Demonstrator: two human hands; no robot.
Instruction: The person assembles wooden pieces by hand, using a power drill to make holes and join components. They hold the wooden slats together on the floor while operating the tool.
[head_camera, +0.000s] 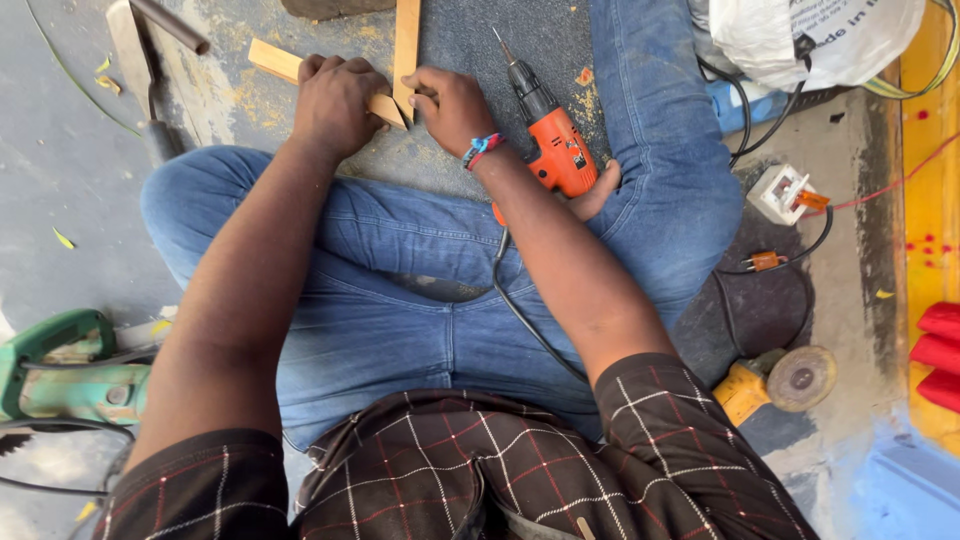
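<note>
Wooden strips (330, 80) meet under the left hand (335, 100), pressed flat, right hand (455, 105) pinching.

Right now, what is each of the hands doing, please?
Left hand: closed over the slanted wood strip, pressing it down.
Right hand: fingers curled against the upright wood strip; grip cannot be told.

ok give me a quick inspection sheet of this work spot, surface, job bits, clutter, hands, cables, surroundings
surface: grey floor, yellow sawdust near the wood.
job's things: two wooden strips, one angled and one upright, meeting at a corner.
clutter: orange drill across the lap, green power tool, yellow grinder.
grippers: left hand presses the angled strip; right hand at the joint.
cables: black drill cord; white socket box with leads.
surroundings: white sack, red items.
</note>
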